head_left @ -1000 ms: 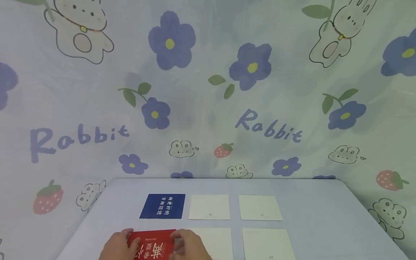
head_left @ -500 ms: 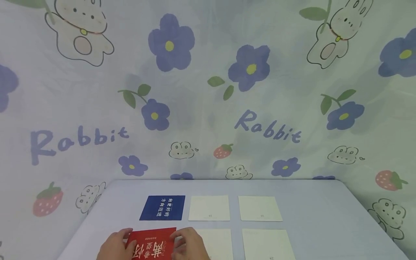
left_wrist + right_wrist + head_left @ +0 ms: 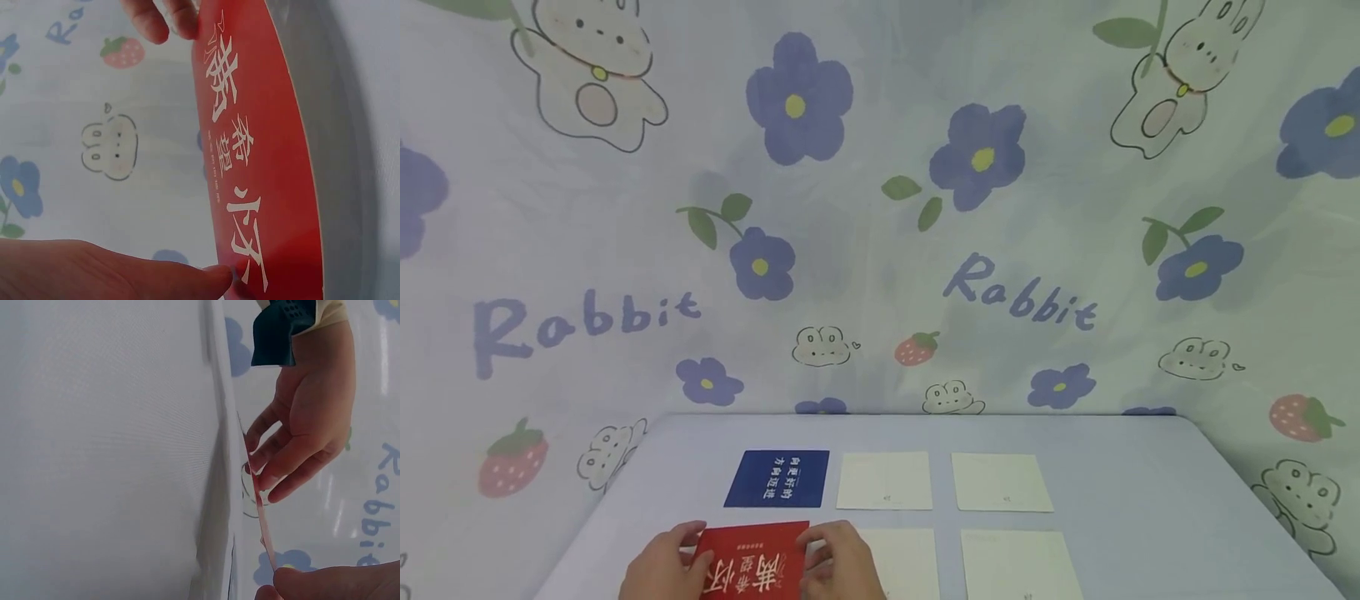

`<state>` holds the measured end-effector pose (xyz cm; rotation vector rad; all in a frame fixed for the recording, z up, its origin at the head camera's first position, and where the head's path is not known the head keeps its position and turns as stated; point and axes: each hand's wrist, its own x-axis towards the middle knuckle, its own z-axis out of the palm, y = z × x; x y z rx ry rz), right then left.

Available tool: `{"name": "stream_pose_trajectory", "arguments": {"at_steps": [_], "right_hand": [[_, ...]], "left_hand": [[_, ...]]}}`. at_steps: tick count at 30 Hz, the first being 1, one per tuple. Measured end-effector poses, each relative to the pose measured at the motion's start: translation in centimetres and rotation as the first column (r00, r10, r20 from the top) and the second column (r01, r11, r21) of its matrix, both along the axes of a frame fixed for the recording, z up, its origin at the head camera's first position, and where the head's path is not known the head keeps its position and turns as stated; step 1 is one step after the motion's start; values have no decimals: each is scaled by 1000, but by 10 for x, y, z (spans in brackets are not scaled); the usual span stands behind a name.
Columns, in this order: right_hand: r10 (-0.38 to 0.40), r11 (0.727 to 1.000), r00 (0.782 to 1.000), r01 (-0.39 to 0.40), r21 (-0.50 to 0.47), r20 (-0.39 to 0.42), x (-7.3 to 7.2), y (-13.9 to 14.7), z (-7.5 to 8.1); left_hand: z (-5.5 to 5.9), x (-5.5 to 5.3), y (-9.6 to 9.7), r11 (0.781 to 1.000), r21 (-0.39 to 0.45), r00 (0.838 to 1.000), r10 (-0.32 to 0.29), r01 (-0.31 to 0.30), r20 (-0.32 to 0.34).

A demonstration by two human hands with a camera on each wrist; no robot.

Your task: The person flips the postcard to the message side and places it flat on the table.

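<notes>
A red card point(image 3: 752, 546) with white Chinese characters is held between both hands at the front of the table in the head view. My left hand point(image 3: 662, 567) pinches its left side, thumb on the printed face. At the opposite side, my right hand point(image 3: 846, 562) grips the card's edge with curled fingers. From the left wrist, the red card point(image 3: 284, 187) looks slightly bowed, with the left thumb point(image 3: 181, 278) at its lower end. The right wrist view shows the card point(image 3: 265, 531) almost edge-on, raised above the white tabletop, between the two hands.
A dark blue card point(image 3: 778, 479) with white characters lies behind the red one. To its right are two cream cards, one point(image 3: 884, 481) beside the other point(image 3: 1002, 482). Nearer lie two more, the left one point(image 3: 906, 562) partly behind my right hand. A patterned curtain point(image 3: 880, 208) hangs behind the table.
Both hands have lifted the red card slightly, and its top edge now sits closer to the blue card in the head view. The cards on the table have stayed put.
</notes>
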<state>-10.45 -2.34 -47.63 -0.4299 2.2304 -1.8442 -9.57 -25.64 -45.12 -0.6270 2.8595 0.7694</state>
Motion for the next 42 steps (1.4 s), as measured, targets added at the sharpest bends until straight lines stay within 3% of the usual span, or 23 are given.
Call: {"name": "stream_pose_trajectory", "arguments": {"at_steps": [11,19,31,42], "right_hand": [[-76,997,991,77,-6,114,-5,-4,0],[-66,996,991,72,-48,113,-8,-4,0],[-110,992,986,116,-43,124,-7,-5,0],[-167,986,979,168,0,120,-4,-7,0]], "left_hand": [[7,-1,-2,999,32,1000,19,-18,-24],[7,-1,-4,999,37,998,13,-11,-55],[3,0,-10,999,53,1000,-4,5,-28],[6,3,-8,992,109,997,64,-60,-33]]}}
